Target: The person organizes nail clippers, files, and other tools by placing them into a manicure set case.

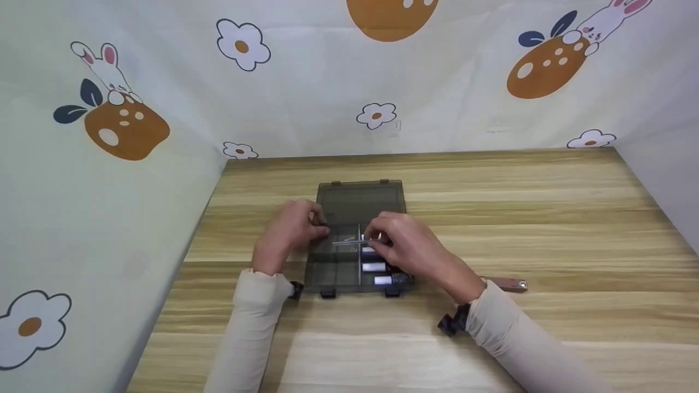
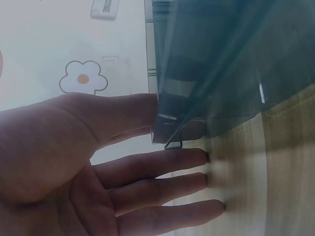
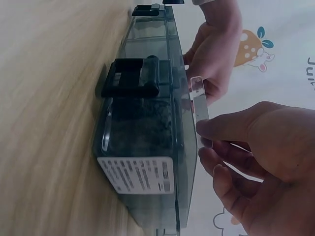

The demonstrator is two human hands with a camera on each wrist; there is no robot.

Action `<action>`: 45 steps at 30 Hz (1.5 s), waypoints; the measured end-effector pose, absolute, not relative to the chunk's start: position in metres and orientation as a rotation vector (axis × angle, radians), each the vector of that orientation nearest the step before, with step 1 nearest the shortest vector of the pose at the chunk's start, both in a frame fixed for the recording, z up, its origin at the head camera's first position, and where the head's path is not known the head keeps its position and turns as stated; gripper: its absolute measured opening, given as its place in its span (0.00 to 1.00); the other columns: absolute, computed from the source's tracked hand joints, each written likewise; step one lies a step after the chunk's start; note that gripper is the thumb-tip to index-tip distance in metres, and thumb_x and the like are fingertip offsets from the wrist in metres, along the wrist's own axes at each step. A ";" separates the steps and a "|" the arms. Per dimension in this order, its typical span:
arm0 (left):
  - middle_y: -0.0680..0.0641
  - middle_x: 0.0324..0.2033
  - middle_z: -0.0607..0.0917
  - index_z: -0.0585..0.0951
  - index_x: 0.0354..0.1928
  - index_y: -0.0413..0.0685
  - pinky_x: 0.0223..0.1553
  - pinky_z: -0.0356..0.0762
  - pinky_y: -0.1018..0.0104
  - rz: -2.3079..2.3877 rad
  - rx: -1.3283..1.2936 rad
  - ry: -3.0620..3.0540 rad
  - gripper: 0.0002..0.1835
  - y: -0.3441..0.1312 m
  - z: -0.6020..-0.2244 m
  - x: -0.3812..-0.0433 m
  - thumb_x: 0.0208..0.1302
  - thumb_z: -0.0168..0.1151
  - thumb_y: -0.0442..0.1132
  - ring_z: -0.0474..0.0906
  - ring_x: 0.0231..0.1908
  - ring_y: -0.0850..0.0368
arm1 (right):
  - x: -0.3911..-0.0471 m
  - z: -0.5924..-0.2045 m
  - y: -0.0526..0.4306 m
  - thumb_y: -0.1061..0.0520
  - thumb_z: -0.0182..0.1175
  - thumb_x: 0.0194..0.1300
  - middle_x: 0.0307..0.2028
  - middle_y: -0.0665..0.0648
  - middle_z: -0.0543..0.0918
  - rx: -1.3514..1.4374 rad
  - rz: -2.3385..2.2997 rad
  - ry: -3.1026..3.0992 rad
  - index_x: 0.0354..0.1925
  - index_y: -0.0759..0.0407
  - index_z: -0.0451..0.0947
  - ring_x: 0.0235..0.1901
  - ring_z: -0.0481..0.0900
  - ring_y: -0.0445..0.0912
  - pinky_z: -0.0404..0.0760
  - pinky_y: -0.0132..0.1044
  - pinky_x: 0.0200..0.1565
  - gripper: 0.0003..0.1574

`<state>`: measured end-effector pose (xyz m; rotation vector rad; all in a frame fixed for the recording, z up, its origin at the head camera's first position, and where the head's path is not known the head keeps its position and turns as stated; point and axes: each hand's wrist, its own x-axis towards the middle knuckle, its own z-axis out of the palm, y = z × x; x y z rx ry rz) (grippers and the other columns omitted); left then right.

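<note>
A dark see-through storage box (image 1: 333, 275) lies on the table with its lid (image 1: 360, 199) folded open toward the back. My left hand (image 1: 289, 232) is at the box's left side; in the left wrist view its thumb and forefinger pinch the edge of the plastic, the other fingers extended. Above the compartments my right hand (image 1: 407, 243) pinches one end of a thin clear plastic strip (image 3: 200, 101) between thumb and fingers. The strip points left over the box. Several small dark bottles with silvery caps (image 1: 374, 267) lie in the right compartment, partly hidden by the right hand.
A brownish tool with a metal rivet (image 1: 510, 284) lies to the right, partly behind my right forearm. Black latches (image 1: 327, 293) stick out at the box's front. A printed white label (image 3: 140, 174) is on its side. Patterned cloth walls (image 1: 306, 98) surround the table.
</note>
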<state>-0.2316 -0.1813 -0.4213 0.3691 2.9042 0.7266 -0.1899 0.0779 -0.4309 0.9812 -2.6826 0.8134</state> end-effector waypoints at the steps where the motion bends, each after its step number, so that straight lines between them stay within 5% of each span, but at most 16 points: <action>1: 0.51 0.28 0.86 0.86 0.32 0.52 0.29 0.76 0.64 0.728 0.370 2.903 0.06 -0.181 -0.421 -0.232 0.58 0.75 0.42 0.80 0.27 0.57 | -0.190 -0.431 0.076 0.56 0.68 0.64 0.35 0.46 0.85 0.986 0.819 -2.676 0.38 0.50 0.86 0.34 0.82 0.38 0.82 0.31 0.37 0.03; 45: 0.50 0.29 0.87 0.85 0.30 0.52 0.30 0.76 0.63 0.724 0.409 2.911 0.05 -0.181 -0.421 -0.232 0.58 0.74 0.42 0.80 0.27 0.58 | -0.200 -0.446 0.055 0.66 0.63 0.66 0.38 0.52 0.86 1.121 0.973 -2.548 0.41 0.57 0.85 0.38 0.85 0.41 0.84 0.30 0.41 0.08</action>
